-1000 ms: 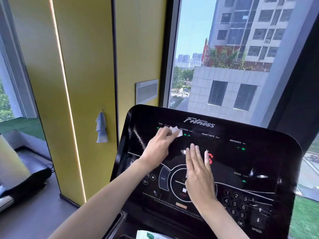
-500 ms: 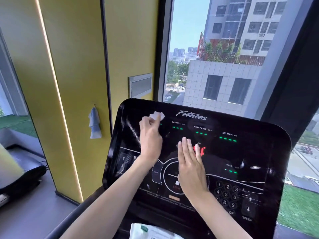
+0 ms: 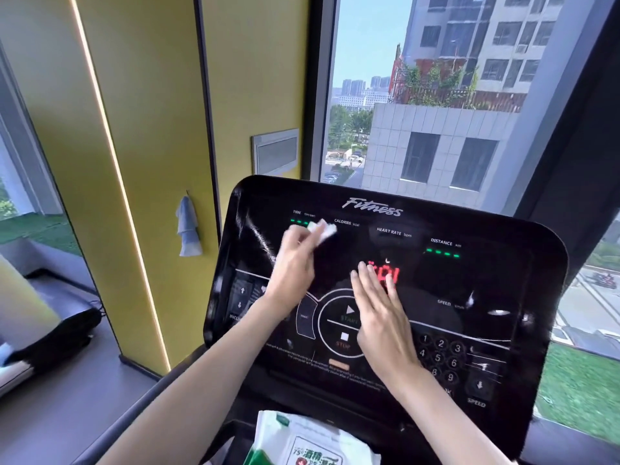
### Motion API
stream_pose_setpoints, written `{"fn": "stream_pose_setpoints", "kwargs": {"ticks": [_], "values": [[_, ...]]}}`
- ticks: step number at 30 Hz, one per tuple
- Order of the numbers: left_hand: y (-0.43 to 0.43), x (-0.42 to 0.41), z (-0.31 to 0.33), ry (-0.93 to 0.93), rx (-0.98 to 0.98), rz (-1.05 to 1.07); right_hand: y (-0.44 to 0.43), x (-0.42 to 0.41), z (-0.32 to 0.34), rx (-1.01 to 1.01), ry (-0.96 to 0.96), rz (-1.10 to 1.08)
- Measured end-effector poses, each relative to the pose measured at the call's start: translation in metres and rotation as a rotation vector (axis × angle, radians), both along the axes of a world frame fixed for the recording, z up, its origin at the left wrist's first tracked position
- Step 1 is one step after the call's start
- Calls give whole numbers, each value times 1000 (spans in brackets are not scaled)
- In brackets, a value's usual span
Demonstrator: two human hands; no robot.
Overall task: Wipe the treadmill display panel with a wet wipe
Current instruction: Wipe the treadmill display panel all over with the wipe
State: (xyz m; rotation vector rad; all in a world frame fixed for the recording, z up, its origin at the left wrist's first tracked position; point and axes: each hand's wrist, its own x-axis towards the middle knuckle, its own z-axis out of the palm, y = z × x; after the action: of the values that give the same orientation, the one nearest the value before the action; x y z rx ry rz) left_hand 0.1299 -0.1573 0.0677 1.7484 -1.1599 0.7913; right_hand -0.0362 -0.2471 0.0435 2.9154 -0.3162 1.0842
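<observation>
The black glossy treadmill display panel fills the middle of the head view, with green readouts along its top and red digits at its centre. My left hand presses a small white wet wipe against the panel's upper left, near the TIME and CALORIES labels. My right hand lies flat with fingers together on the panel's centre, covering part of the round START/STOP control and the red digits. It holds nothing.
A white and green pack of wet wipes lies below the panel at the bottom edge. A yellow wall with a hanging blue cloth stands to the left. Large windows are behind the panel.
My left hand slid the wipe left across the panel's top and has come back right and down a little. My right hand stays flat on the centre. The camera tilted.
</observation>
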Motion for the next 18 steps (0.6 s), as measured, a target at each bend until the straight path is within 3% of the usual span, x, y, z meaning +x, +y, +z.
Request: {"fn": "stream_pose_setpoints", "kwargs": {"ticks": [2,3,6,8,9,12,13,17,18], "values": [[2,3,1,337,-208,205,0,1,-3,-10,5,-8],[0,-3,-2,337,-204,238,0,2,-4,-10,10,-7],[-1,-22,-24,-124,126,-21,3,2,-2,-25,38,-13],[8,-13,-24,-227,206,-120,7,1,0,-32,73,-27],[12,-4,-22,-145,127,-70,8,1,1,-31,88,-34],[14,4,-12,425,-253,251,10,4,-2,-36,101,-67],[10,-3,-13,463,-268,300,9,5,-4,-49,89,-75],[4,-28,-38,-114,104,15,4,8,-10,-112,28,-75],[9,-22,-39,-166,139,-20,3,8,-10,-121,19,-78]]}}
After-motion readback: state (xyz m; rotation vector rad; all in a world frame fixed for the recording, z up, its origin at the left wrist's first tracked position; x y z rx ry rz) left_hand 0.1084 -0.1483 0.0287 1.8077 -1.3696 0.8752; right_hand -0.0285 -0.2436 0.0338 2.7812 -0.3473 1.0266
